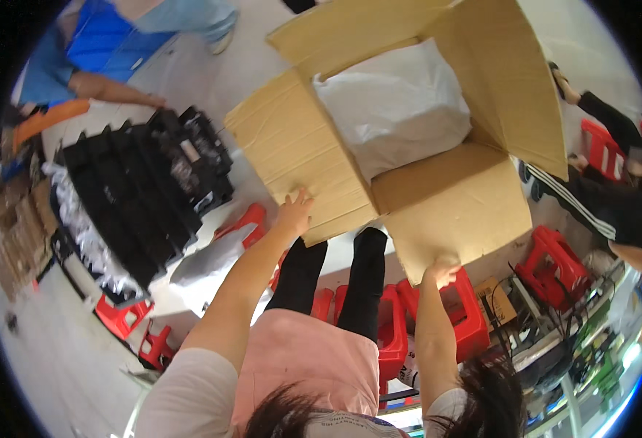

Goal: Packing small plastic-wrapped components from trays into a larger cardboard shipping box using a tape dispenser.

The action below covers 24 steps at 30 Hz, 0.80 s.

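Red stools [474, 314] dot pale floor [65, 343] near the box [452, 197].

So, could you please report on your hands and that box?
Left fingers on left flap; right fingers at near flap. Cardboard box open, white wrapping inside. Red stools nearby, possibly in the way.

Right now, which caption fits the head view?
Left hand and right hand on the flaps of a cardboard box, white plastic inside.

Open carton [474, 84], fingers [302, 197] on flaps [310, 157]
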### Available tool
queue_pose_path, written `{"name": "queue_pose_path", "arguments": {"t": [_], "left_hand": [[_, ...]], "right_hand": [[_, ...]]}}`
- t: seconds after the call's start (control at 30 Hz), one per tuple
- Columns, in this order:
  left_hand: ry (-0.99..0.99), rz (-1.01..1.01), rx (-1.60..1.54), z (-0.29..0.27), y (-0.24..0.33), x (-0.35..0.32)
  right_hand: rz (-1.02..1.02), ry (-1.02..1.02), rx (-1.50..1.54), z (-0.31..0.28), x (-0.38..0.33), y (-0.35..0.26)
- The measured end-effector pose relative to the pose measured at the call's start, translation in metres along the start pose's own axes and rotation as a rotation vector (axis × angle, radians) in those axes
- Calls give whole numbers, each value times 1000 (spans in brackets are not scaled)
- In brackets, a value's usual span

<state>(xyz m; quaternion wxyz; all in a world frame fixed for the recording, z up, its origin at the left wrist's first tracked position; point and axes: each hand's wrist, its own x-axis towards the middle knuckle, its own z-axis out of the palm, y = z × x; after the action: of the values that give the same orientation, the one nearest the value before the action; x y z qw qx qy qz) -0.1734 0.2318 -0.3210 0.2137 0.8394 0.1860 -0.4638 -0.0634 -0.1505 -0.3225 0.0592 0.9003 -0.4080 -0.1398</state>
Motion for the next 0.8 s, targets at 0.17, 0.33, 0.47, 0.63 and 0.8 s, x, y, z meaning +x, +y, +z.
{"name": "queue_pose_path", "arguments": {"t": [0.17, 0.33, 0.47, 0.63, 0.8], "left_hand": [[327, 211, -74, 13, -6, 44], [119, 2, -80, -30, 23, 40], [144, 0, 90, -32, 5, 36], [0, 42, 71, -5, 32, 46], [182, 215, -67, -62, 50, 2]], "right_hand": [[-212, -349, -88, 56, 48, 4], [-283, -621, -83, 28, 46, -7], [-260, -468, 17, 20, 16, -13], [-181, -340, 16, -11, -8, 4], [-407, -467, 109, -88, -90, -41]]}}
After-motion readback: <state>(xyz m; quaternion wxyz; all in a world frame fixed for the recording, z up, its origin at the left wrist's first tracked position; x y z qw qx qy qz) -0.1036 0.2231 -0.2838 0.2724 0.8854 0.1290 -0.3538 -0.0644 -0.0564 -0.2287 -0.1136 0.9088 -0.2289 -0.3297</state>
